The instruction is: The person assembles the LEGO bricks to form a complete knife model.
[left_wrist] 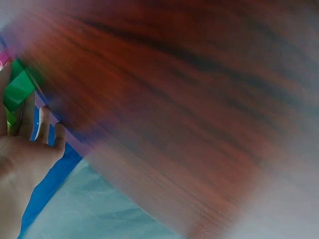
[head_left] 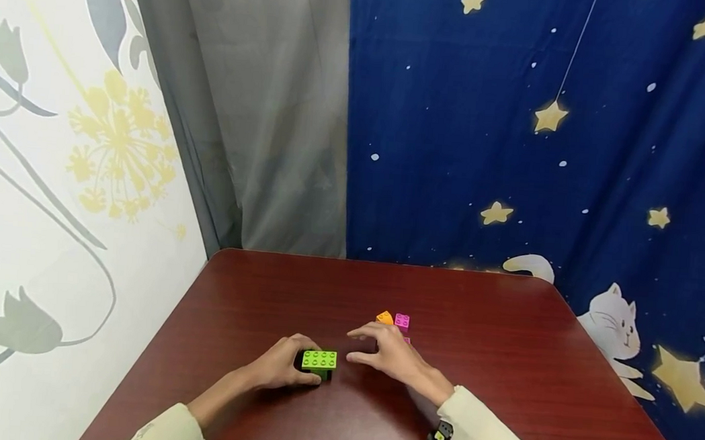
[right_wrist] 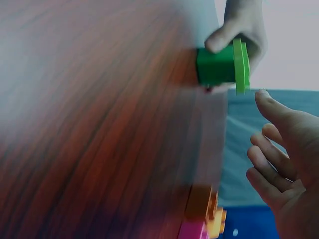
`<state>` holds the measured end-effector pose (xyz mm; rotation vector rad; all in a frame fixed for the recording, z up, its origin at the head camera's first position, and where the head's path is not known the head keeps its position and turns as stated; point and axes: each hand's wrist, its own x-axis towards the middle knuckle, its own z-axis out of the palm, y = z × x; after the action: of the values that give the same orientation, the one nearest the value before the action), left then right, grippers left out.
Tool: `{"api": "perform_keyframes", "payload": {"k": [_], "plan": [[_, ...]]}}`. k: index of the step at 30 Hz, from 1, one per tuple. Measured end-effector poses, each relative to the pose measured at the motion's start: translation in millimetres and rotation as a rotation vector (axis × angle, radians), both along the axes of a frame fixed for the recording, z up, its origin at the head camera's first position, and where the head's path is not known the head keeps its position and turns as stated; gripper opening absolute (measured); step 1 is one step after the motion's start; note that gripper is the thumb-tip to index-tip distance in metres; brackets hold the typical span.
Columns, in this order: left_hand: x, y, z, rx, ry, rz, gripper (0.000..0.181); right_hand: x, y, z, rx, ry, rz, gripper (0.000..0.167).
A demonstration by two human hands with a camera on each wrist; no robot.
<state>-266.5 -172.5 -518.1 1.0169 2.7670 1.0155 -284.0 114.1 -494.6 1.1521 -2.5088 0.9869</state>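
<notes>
My left hand (head_left: pixel 279 365) grips a small stack of toy building bricks near the middle of the table. On top is a lime-green brick (head_left: pixel 320 359) with studs; below it sits a darker green brick (right_wrist: pixel 216 65). Thumb and fingers hold the stack from either side. To its right, my right hand (head_left: pixel 392 356) hovers with spread, relaxed fingers and holds nothing. Past the right hand are an orange brick (head_left: pixel 385 317) and a magenta brick (head_left: pixel 402 320), partly hidden by that hand. The left wrist view catches only part of the green stack.
The bricks are on a dark red-brown wooden table (head_left: pixel 300 284). A grey curtain (head_left: pixel 286 108) and a blue star-patterned curtain (head_left: pixel 441 151) hang behind it. A white wall (head_left: pixel 39 194) with plant drawings borders the left side.
</notes>
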Motion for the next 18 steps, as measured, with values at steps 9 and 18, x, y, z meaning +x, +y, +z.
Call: {"api": "perform_keyframes", "payload": {"k": [9, 18], "plan": [[2.2, -3.9, 4.4, 0.074, 0.029, -0.008, 0.047, -12.5, 48.6, -2.6, 0.043, -0.016, -0.130, 0.041], [2.0, -1.9, 14.3, 0.099, 0.046, -0.004, 0.042, -22.8, 87.5, -11.2, 0.068, -0.029, -0.213, 0.045]]}}
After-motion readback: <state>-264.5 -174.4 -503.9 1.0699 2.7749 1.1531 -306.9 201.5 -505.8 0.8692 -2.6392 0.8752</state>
